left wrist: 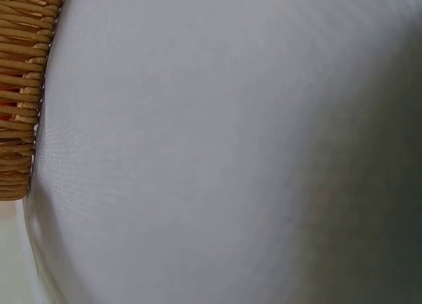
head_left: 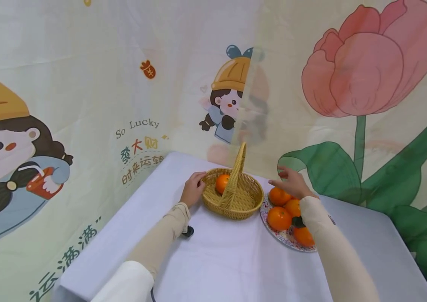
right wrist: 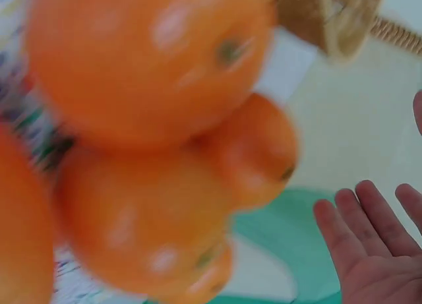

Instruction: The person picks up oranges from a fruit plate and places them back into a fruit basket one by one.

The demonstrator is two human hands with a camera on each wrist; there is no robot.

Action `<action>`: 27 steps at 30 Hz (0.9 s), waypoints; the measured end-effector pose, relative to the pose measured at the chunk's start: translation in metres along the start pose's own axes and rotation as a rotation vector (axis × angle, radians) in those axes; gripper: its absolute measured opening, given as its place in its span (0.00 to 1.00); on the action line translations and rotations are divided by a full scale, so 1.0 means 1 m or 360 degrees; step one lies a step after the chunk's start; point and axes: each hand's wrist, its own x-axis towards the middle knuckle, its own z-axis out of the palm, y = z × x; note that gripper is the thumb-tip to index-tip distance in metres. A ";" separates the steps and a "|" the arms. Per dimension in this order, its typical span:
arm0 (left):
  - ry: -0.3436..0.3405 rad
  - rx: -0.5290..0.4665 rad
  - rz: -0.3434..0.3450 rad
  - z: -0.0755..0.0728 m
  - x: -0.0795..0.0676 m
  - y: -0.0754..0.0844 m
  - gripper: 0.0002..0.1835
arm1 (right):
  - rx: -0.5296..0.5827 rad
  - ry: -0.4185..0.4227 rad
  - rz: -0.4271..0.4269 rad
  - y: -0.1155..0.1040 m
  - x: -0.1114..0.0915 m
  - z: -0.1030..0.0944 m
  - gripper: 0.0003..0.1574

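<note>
A woven wicker basket [head_left: 249, 197] with a tall arched handle stands on the white-covered table, one orange [head_left: 222, 183] inside it. At its left rim, my left hand [head_left: 193, 188] holds the edge with bent fingers. To the basket's right, a patterned plate [head_left: 270, 224] bears several oranges [head_left: 279, 218]. My right hand [head_left: 292, 183] hovers over the plate's far side, fingers spread and nothing in them. In the right wrist view its fingers [right wrist: 369, 218] extend beside the close, blurred oranges [right wrist: 145, 215]. The left wrist view catches only the basket's side [left wrist: 23, 86] and cloth.
A small black object [head_left: 188, 231] lies on the white tablecloth [head_left: 221, 260] near my left forearm. Behind the table hangs a printed curtain [head_left: 183, 84] with cartoon figures and a large pink tulip; the table's far edge meets it.
</note>
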 end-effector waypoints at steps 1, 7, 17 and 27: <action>-0.0002 0.0001 0.0006 0.000 0.000 0.000 0.21 | -0.0010 0.0016 0.0031 0.008 -0.004 -0.003 0.55; -0.0012 0.0000 0.0033 0.000 0.003 0.004 0.20 | 0.0009 0.0141 0.0140 0.046 -0.028 -0.019 0.53; -0.0047 0.0017 -0.0032 -0.002 -0.002 0.001 0.21 | -0.0010 0.0207 0.0211 0.097 -0.045 -0.015 0.49; -0.0001 -0.0013 0.0004 -0.002 -0.002 -0.002 0.20 | 0.0076 0.0162 0.0362 0.108 -0.046 -0.007 0.53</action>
